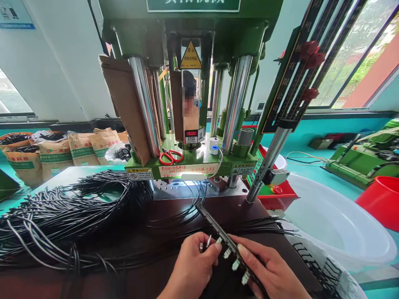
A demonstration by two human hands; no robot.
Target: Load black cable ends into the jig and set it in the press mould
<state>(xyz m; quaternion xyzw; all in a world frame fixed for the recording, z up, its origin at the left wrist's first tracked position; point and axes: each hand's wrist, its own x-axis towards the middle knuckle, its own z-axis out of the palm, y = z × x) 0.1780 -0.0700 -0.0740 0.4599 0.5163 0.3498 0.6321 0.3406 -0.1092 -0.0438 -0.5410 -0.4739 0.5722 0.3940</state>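
A long, narrow black bar with silvery metal connectors along its left edge lies in our grasp above the dark brown counter, its long axis diagonal, its far end pointing leftward toward the green metal press. Our right hand grips it from the right; our left hand, just left, has fingers pinched around small silvery metal pieces.

Cannot fully see the lower end of the black bar, covered by the right-hand grip, nor identify the small metal part half hidden in the left-hand grip. Cannot read the tiny handwriting on the paper strip. Find the red bucket cropped by the right edge, the cable bundle by the left.
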